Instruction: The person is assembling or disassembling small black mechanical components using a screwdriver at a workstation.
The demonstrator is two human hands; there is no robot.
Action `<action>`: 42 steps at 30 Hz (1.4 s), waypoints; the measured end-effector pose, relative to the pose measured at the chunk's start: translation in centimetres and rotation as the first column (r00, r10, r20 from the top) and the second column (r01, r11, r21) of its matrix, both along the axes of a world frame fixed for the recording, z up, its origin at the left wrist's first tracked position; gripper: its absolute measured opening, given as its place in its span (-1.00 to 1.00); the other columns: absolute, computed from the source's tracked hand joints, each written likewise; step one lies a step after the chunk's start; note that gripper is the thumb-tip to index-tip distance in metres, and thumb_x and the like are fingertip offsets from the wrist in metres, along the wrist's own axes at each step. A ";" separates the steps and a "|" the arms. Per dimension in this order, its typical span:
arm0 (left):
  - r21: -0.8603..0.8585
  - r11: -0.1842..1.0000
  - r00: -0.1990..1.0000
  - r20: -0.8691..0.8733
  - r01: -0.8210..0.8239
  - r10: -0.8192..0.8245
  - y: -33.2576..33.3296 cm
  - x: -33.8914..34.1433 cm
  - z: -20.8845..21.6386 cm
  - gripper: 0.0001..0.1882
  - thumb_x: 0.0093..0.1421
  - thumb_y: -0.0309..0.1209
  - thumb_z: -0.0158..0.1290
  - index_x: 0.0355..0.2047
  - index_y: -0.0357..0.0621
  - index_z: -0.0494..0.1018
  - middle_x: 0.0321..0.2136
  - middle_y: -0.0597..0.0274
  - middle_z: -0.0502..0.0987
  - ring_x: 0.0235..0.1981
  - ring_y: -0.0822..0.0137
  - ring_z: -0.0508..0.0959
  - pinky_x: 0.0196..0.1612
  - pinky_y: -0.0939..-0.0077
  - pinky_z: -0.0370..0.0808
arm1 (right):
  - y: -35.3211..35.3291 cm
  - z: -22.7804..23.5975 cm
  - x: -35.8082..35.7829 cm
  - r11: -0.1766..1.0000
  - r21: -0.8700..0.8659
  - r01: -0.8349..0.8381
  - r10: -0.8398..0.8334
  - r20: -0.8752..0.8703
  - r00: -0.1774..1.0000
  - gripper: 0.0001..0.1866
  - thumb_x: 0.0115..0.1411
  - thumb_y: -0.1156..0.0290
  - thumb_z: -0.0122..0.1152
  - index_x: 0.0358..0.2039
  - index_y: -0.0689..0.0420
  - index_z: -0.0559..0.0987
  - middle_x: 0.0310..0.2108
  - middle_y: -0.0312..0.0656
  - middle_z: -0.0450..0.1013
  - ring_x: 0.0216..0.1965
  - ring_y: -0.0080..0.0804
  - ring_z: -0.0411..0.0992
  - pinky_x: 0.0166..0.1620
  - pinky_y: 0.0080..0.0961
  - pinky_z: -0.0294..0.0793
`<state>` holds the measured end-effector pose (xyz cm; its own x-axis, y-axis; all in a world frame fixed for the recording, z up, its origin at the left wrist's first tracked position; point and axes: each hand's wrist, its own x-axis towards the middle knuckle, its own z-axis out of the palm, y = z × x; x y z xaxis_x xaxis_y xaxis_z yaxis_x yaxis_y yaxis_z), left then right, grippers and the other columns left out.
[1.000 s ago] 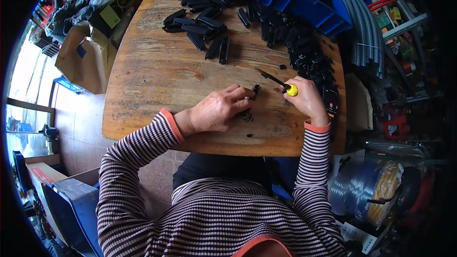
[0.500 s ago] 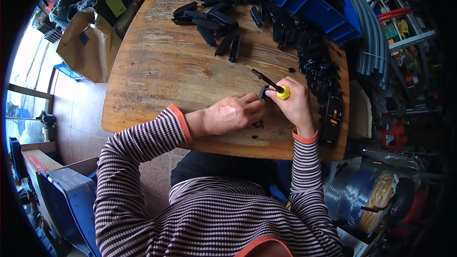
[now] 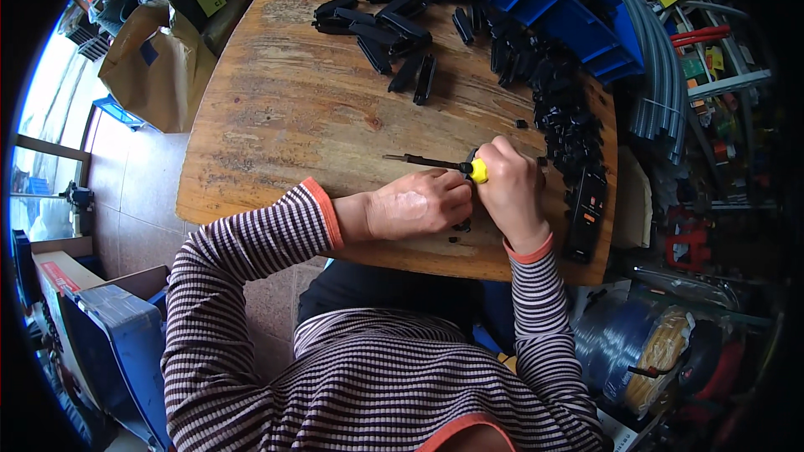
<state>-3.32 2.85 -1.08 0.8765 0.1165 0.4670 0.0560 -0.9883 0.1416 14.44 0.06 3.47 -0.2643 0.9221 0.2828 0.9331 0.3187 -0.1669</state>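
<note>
My right hand [image 3: 512, 192] is closed around the yellow handle of a screwdriver [image 3: 478, 171]. The dark shaft points left, lying level above the knuckles of my left hand [image 3: 414, 203]. The fingers of that left hand are curled against a small black plastic piece [image 3: 471, 154], mostly hidden between the two hands. Both hands meet over the near part of the wooden table [image 3: 285, 142]. Small dark bits [image 3: 454, 239] lie on the wood just below my left fingers.
Long black plastic housings [image 3: 425, 79] are heaped at the far side. A pile of small black parts [image 3: 565, 121] runs down the right side to a black box [image 3: 587, 216]. Blue bins [image 3: 578, 21] stand behind. A paper bag [image 3: 159, 67] is beyond the left edge.
The screwdriver has swung from pointing up and left to lying nearly level, its tip farther left. My right hand has turned with it. My left hand stays nearly in place.
</note>
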 end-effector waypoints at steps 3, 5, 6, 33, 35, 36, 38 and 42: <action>0.000 1.000 1.000 0.004 -0.011 0.011 0.1 0.2 0.0 -0.75 -0.05 -0.42 0.04 -0.33 -0.26 0.43 -0.20 0.07 0.46 -0.24 0.24 0.50 -0.19 0.43 0.50 | 0.9 1.1 2.6 0.990 -0.068 -0.121 0.103 -0.225 0.969 -0.88 0.02 0.51 0.27 -0.49 0.24 0.48 -0.47 -0.08 0.48 -0.48 -0.23 0.47 -0.39 -0.46 0.43; 0.002 1.000 1.000 0.001 -0.022 0.022 0.1 0.4 0.2 -0.76 -0.05 -0.42 0.04 -0.34 -0.25 0.43 -0.21 0.08 0.46 -0.24 0.24 0.50 -0.19 0.43 0.50 | 1.5 2.1 2.8 0.978 -0.087 -0.192 0.152 -0.341 0.928 -0.86 0.05 0.49 0.26 -0.49 0.23 0.46 -0.46 -0.10 0.49 -0.50 -0.29 0.46 -0.39 -0.49 0.43; 0.003 1.000 1.000 -0.007 -0.019 0.019 0.1 0.5 0.4 -0.75 -0.04 -0.41 0.04 -0.33 -0.25 0.43 -0.20 0.08 0.46 -0.24 0.24 0.50 -0.20 0.43 0.50 | 1.7 2.5 2.4 0.990 0.047 -0.130 0.131 -0.622 0.772 -0.86 0.09 0.46 0.25 -0.48 0.21 0.46 -0.47 -0.14 0.49 -0.50 -0.38 0.45 -0.39 -0.52 0.43; -0.159 0.710 0.705 0.097 -0.686 0.703 6.3 1.0 6.2 -0.76 0.04 -0.41 0.02 -0.24 -0.16 0.39 -0.36 0.18 0.40 -0.20 0.13 0.41 -0.22 0.37 0.43 | 3.7 2.5 9.3 0.959 0.011 0.283 -0.278 -0.158 0.948 -0.80 -0.02 0.52 0.28 -0.34 0.22 0.51 -0.41 -0.03 0.46 -0.30 0.01 0.45 -0.25 -0.28 0.45; -0.058 0.715 0.717 -0.076 -0.697 0.693 6.2 1.9 5.4 -0.75 0.06 -0.38 0.04 -0.23 -0.17 0.40 -0.30 0.14 0.40 -0.23 0.18 0.42 -0.21 0.37 0.42 | 3.4 2.4 8.8 0.958 0.031 0.286 -0.277 -0.168 0.946 -0.79 -0.02 0.50 0.28 -0.34 0.23 0.49 -0.42 -0.03 0.47 -0.32 0.02 0.45 -0.26 -0.29 0.44; -0.008 0.719 0.711 -0.163 -0.695 0.684 6.2 2.1 4.9 -0.75 0.07 -0.37 0.05 -0.23 -0.17 0.40 -0.27 0.11 0.40 -0.24 0.20 0.42 -0.20 0.37 0.42 | 3.0 2.4 8.6 0.957 0.023 0.289 -0.278 -0.211 0.937 -0.80 0.00 0.50 0.28 -0.35 0.23 0.48 -0.42 -0.03 0.47 -0.33 0.02 0.46 -0.27 -0.29 0.45; 0.059 0.826 0.819 -0.112 -0.560 0.563 5.4 2.3 4.5 -0.74 0.07 -0.36 0.05 -0.23 -0.17 0.41 -0.24 0.11 0.41 -0.22 0.21 0.42 -0.20 0.38 0.41 | 2.0 2.2 8.3 0.954 0.000 0.300 -0.286 -0.295 0.911 -0.81 0.03 0.49 0.28 -0.36 0.22 0.45 -0.43 -0.03 0.49 -0.36 0.01 0.48 -0.29 -0.30 0.47; 0.231 0.952 0.973 -0.066 -0.201 0.221 2.6 2.0 4.9 -0.74 0.05 -0.36 0.03 -0.23 -0.16 0.42 -0.17 0.10 0.43 -0.19 0.24 0.42 -0.18 0.41 0.39 | 1.7 2.1 9.1 0.941 -0.059 0.333 -0.308 -0.559 0.770 -0.79 0.05 0.47 0.31 -0.37 0.21 0.44 -0.49 -0.05 0.50 -0.43 -0.01 0.48 -0.35 -0.36 0.45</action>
